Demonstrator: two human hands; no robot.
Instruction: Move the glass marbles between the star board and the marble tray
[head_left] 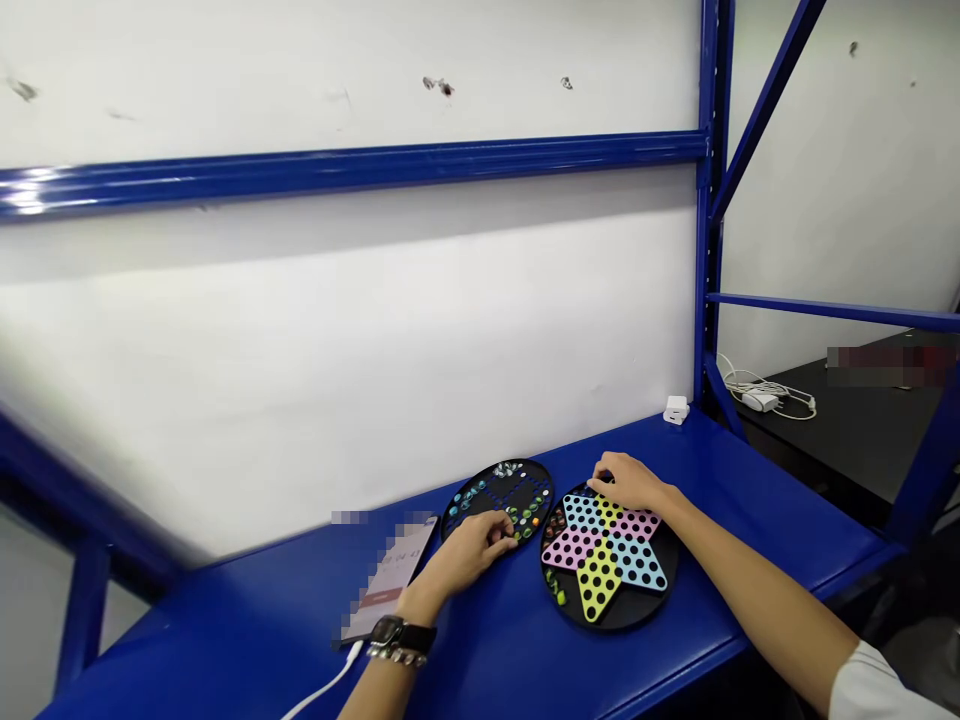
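Note:
A round black Chinese checkers board [600,550] with a star of pink, yellow and blue points lies on the blue tabletop. Reddish-brown and green marbles rest along its left rim. My right hand [626,482] reaches over its far edge, fingers bent and closed at the rim; whatever they hold is hidden. Left of the board is a second round black tray [491,487] with clear, teal, green and orange marbles on it. At this tray's near edge is my left hand [478,545], fingers curled in beside green marbles [523,522]. I cannot make out anything within its grip.
A phone [394,575] with a white cable [322,690] lies left of my left forearm. A white charger plug [676,410] stands at the back by a blue frame post [705,250]. Beyond the frame, a black table [847,440] bears a coiled white cable [780,395].

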